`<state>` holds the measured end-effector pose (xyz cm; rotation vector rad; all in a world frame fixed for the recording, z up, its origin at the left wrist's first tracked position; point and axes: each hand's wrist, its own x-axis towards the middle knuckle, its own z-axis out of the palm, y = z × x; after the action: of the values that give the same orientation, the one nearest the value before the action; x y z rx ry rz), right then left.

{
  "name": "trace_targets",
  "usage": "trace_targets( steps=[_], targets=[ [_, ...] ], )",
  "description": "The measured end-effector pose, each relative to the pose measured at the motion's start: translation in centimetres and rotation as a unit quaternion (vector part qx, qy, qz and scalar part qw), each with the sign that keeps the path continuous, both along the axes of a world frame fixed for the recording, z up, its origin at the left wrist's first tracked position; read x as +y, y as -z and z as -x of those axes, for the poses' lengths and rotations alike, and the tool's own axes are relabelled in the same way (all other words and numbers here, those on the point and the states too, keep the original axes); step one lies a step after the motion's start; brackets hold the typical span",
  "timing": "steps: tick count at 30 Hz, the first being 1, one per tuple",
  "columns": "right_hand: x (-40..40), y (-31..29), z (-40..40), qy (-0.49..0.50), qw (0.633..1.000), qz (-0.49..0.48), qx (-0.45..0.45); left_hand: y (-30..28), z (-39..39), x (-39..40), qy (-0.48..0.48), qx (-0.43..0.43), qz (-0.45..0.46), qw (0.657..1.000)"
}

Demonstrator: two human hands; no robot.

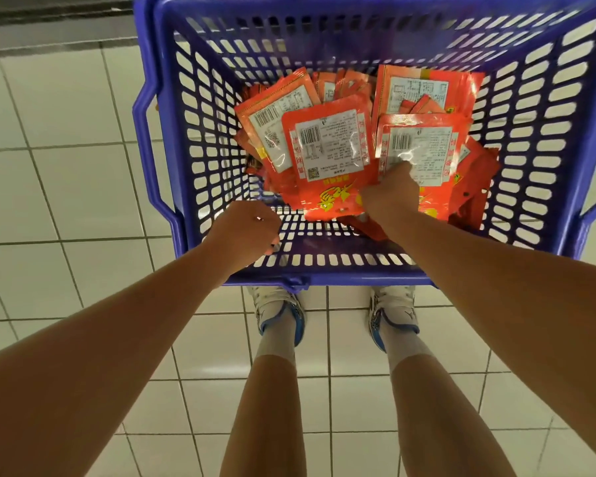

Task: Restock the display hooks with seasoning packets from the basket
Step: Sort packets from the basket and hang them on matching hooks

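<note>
A blue plastic basket (159, 139) stands on the tiled floor in front of my feet. Several red-orange seasoning packets (327, 146) with white barcode labels lie piled inside it. My right hand (389, 194) reaches down into the pile and its fingers pinch the lower edge of a packet (420, 149) on the right side. My left hand (245, 232) hovers over the basket's near left corner with its fingers curled and holding nothing. No display hooks are in view.
White floor tiles (66, 187) surround the basket. A dark shelf base (49, 25) runs along the top left. My legs and white-and-blue shoes (279, 315) stand just behind the basket's near rim.
</note>
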<state>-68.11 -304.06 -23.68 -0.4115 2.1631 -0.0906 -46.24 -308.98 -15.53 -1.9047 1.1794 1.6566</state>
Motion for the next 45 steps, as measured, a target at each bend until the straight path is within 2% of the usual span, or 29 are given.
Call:
trace_targets(
  steps=[2, 3, 5, 6, 8, 12, 14, 16, 17, 18, 19, 20, 21, 22, 24, 26, 32, 37, 40, 42, 45],
  targets=[
    [0.3, -0.8, 0.3, 0.065, 0.994, -0.004, -0.089, -0.2, 0.1, 0.0, 0.026, -0.011, 0.021, 0.999],
    [0.4, -1.7, 0.6, 0.124, 0.979, -0.019, -0.159, -0.3, 0.2, 0.1, 0.038, -0.017, 0.038, 0.998],
    [0.3, -4.1, 1.2, 0.231, 0.918, -0.037, -0.319, -0.8, 0.2, 0.1, 0.071, -0.014, 0.085, 0.994],
    [0.3, -5.2, 1.6, 0.252, 0.891, -0.037, -0.377, -1.2, 0.3, 0.1, 0.103, 0.001, 0.113, 0.988],
    [0.4, -7.2, 2.4, 0.250, 0.860, -0.032, -0.443, -1.6, 0.4, 0.2, 0.184, 0.028, 0.159, 0.970],
    [0.9, -9.5, 4.0, 0.172, 0.854, -0.039, -0.490, -2.0, 1.4, -0.2, 0.237, 0.110, 0.196, 0.945],
    [0.9, -9.5, 5.1, 0.150, 0.876, -0.031, -0.458, -2.5, 2.3, -0.4, 0.214, 0.100, 0.242, 0.941],
    [1.1, -8.4, 6.5, 0.175, 0.922, -0.004, -0.345, -2.9, 2.8, -0.5, 0.170, 0.073, 0.257, 0.949],
    [1.4, -7.5, 7.3, 0.145, 0.955, 0.011, -0.258, -2.9, 2.9, -0.6, 0.156, 0.055, 0.251, 0.954],
    [1.9, -6.5, 8.1, 0.038, 0.989, 0.011, -0.145, -2.8, 2.9, -0.7, 0.152, 0.042, 0.241, 0.958],
    [2.5, -5.5, 8.9, -0.125, 0.991, -0.006, -0.040, -2.6, 2.9, -0.8, 0.164, 0.035, 0.228, 0.959],
    [3.2, -4.5, 9.6, -0.279, 0.960, -0.036, 0.019, -2.3, 2.8, -0.9, 0.184, 0.028, 0.215, 0.959],
    [3.9, -3.5, 10.1, -0.388, 0.918, -0.064, 0.040, -2.1, 2.7, -0.9, 0.209, 0.015, 0.200, 0.957],
    [4.6, -2.8, 10.5, -0.460, 0.883, -0.085, 0.045, -1.8, 2.6, -0.9, 0.233, -0.005, 0.188, 0.954],
    [5.2, -1.5, 11.0, -0.537, 0.836, -0.091, 0.063, -1.4, 2.5, -0.6, 0.266, -0.051, 0.171, 0.947],
    [5.1, -0.5, 11.1, -0.552, 0.825, -0.081, 0.090, -0.8, 2.4, -0.3, 0.242, -0.060, 0.172, 0.953],
    [5.2, 0.5, 9.9, -0.535, 0.833, -0.032, 0.136, -0.1, 2.6, 0.2, 0.185, -0.069, 0.163, 0.967],
    [4.3, -1.0, 9.6, -0.525, 0.844, -0.022, 0.103, -0.8, 3.2, -0.2, 0.153, -0.057, 0.155, 0.974],
    [3.1, -3.6, 9.7, -0.517, 0.846, 0.091, 0.096, -1.7, 3.5, -0.6, 0.119, -0.055, 0.145, 0.981],
    [2.3, -5.9, 10.1, -0.478, 0.861, 0.162, 0.057, -2.6, 3.8, -0.9, 0.080, -0.046, 0.133, 0.987],
    [0.2, -10.4, 11.2, -0.429, 0.883, 0.189, -0.004, -4.1, 4.3, -1.5, 0.018, -0.034, 0.126, 0.991]
  ],
)
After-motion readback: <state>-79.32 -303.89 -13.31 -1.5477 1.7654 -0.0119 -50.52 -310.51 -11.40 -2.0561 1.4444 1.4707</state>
